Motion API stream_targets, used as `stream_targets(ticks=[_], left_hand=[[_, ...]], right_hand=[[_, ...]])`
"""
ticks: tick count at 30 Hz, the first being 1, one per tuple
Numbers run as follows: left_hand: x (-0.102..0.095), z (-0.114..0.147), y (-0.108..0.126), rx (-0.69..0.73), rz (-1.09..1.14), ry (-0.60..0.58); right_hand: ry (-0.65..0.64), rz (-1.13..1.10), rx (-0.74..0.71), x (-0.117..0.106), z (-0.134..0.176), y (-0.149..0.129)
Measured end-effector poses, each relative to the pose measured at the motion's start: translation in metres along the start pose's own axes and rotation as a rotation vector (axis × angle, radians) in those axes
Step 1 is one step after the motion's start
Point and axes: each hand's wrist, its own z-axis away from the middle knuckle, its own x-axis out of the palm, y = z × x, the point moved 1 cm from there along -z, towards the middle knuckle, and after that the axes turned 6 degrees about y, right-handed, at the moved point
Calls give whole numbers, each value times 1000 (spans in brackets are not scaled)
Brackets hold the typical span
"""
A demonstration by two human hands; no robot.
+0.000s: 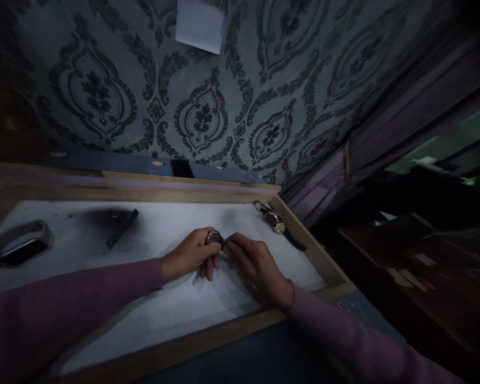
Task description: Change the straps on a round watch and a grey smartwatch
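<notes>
Over the middle of a shallow wooden-framed tray [176, 333] with a white bottom, my left hand [194, 253] is closed around a round watch case [214, 237] with a dark face. My right hand [256, 261] meets it from the right, thumb and forefinger pinched together at the case's edge. Something thin and too small to name shows between those fingertips and the watch. Several watches, among them a gold-coloured watch [279, 228], lie along the tray's right wall.
A smart watch with a grey strap [26, 250] rests at the tray's left end. Near it lies a flat dark strip [122, 229]. Behind the tray rise a patterned wall [200, 117] and a white paper [200, 26]. A purple curtain [324, 192] hangs at right.
</notes>
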Motion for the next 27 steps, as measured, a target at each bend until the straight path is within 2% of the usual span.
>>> stream_targets(ticks=[27], left_hand=[[0, 0, -3, 37, -7, 11]], right_hand=[[-9, -44, -30, 0, -2, 3]])
